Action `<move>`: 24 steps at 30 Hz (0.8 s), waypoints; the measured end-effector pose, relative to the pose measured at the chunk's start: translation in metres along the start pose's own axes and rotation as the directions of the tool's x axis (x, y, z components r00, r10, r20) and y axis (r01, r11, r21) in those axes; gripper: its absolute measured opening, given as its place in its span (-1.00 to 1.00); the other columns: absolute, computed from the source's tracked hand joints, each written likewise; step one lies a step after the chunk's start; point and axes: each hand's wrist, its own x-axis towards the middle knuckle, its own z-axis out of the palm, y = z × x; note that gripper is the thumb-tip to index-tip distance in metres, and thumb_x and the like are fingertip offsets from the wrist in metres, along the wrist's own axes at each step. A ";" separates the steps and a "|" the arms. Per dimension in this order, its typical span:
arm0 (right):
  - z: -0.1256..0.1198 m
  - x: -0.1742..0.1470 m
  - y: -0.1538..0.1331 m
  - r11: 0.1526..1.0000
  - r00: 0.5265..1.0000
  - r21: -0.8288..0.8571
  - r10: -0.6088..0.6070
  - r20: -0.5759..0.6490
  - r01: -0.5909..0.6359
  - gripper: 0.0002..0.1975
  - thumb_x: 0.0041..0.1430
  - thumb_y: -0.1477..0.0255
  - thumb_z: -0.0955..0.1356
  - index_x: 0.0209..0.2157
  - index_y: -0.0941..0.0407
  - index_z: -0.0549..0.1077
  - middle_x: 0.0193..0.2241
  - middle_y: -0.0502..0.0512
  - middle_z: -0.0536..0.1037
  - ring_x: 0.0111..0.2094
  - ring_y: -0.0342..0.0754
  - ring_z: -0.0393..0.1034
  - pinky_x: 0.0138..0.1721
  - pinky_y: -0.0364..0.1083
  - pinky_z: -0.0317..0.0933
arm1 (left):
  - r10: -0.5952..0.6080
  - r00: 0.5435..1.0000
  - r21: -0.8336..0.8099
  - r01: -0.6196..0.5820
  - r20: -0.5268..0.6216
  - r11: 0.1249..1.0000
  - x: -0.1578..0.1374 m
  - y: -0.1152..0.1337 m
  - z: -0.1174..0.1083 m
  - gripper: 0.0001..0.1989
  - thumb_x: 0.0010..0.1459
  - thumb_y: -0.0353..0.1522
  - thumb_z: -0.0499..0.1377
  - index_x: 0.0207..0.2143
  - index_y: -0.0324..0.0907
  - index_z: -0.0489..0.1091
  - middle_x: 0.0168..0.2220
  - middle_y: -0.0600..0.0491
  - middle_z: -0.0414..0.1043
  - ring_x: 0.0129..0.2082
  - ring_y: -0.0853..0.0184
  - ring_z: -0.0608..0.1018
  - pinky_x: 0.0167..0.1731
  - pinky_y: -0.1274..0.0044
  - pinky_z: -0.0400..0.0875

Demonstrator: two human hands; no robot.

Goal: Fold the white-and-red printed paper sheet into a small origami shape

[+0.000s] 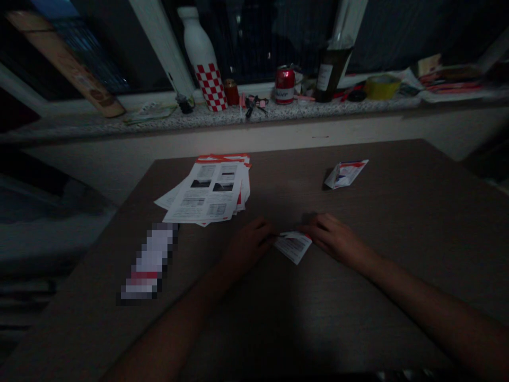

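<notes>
A small folded piece of printed paper (294, 248) lies on the dark table between my two hands, one corner pointing toward me. My left hand (251, 241) has its fingers closed at the paper's left corner. At the opposite corner, the bent fingers of my right hand (333, 237) pinch the edge near a patch of red print. The fingertips are dim, so their exact grip is hard to see. Farther back on the right stands another folded paper piece (348, 174), white with red and blue print, apart from both hands.
A stack of printed sheets (207, 193) lies at the table's back left. Nearer, at left, is a pixelated phone-like object (149, 262). Along the windowsill (159, 123) stand a checkered bottle (210, 79), a red can (284, 85), a dark bottle (331, 74) and yellow tape (382, 86).
</notes>
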 end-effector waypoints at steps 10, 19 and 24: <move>-0.006 -0.002 -0.001 0.986 0.985 0.028 -0.167 0.045 0.166 -0.55 0.50 0.46 0.31 0.36 0.00 0.39 0.17 0.27 0.56 0.18 0.17 0.47 0.14 0.16 0.41 | -0.034 0.998 0.193 0.023 0.054 0.981 -0.001 0.008 -0.001 -0.82 0.40 -0.44 0.18 -0.02 -0.07 0.50 -0.04 0.03 0.40 -0.19 0.28 0.56 -0.19 0.47 0.45; -0.004 -0.005 -0.002 0.995 0.989 0.044 -0.098 0.113 0.094 -0.54 0.52 0.43 0.28 0.36 -0.09 0.38 0.21 0.21 0.53 0.20 0.19 0.43 0.13 0.17 0.39 | 0.098 0.991 0.042 -0.102 0.092 0.994 -0.007 0.006 -0.008 -0.63 0.34 -0.27 0.33 0.16 -0.07 0.44 0.13 -0.02 0.44 0.01 0.21 0.58 -0.02 0.43 0.49; -0.007 -0.006 -0.005 0.989 0.988 0.095 -0.125 0.091 0.116 -0.54 0.46 0.45 0.34 0.34 -0.02 0.42 0.20 0.30 0.52 0.21 0.24 0.40 0.15 0.23 0.36 | 0.164 0.981 0.092 -0.174 0.107 0.980 -0.008 0.003 -0.008 -0.71 0.45 -0.27 0.21 0.17 0.00 0.50 0.15 -0.01 0.47 0.00 0.22 0.60 -0.02 0.41 0.49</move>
